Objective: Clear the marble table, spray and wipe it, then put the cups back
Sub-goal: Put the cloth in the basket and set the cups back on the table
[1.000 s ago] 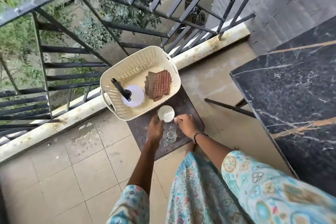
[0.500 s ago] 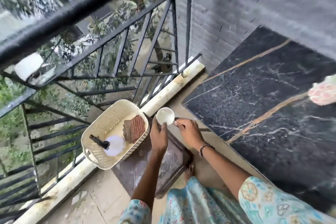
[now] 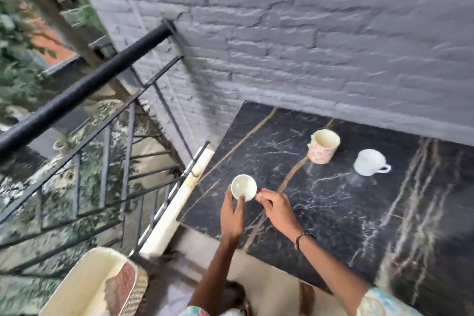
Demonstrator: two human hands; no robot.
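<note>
Floral mug (image 3: pixel 323 146) and white cup (image 3: pixel 368 162) stand on marble table (image 3: pixel 333 213)

A balcony in soft daylight. A grey painted brick wall (image 3: pixel 295 41) fills the upper right. A black metal railing (image 3: pixel 84 84) with slanted bars runs from that wall down to the lower left, above a pale stone curb (image 3: pixel 177 202). Beyond the railing are blurred green leaves (image 3: pixel 18 77) and a tree trunk (image 3: pixel 77 41). The floor (image 3: pixel 266 287) is light tile.
</note>
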